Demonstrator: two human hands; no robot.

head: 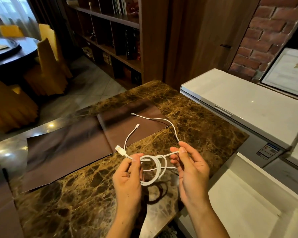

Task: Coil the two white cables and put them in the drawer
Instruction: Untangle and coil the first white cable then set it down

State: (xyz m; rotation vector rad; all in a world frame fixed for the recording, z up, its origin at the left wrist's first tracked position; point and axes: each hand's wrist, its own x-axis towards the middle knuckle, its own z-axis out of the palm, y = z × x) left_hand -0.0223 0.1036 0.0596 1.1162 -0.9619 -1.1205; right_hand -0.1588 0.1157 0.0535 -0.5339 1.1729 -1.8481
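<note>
A white cable coil [156, 170] of a few loops hangs between my hands above the marble counter [205, 121]. My left hand [127, 176] pinches the top of the coil, just behind a white USB plug [120, 150] that sticks out to the upper left. My right hand [189, 169] pinches the same cable between thumb and forefinger. From there a thin white strand [170, 125] runs back over the brown mat [76, 143] to its far tip. Another white strand with a small plug [137, 125] curves down toward my left hand. No drawer is clearly visible.
A white chest freezer [244, 100] stands right of the counter, with a lower white unit [244, 203] in front of it. Behind are a wooden bookshelf [110, 40] and a brick wall [265, 40]. A dark round table [10, 54] with yellow chairs stands far left.
</note>
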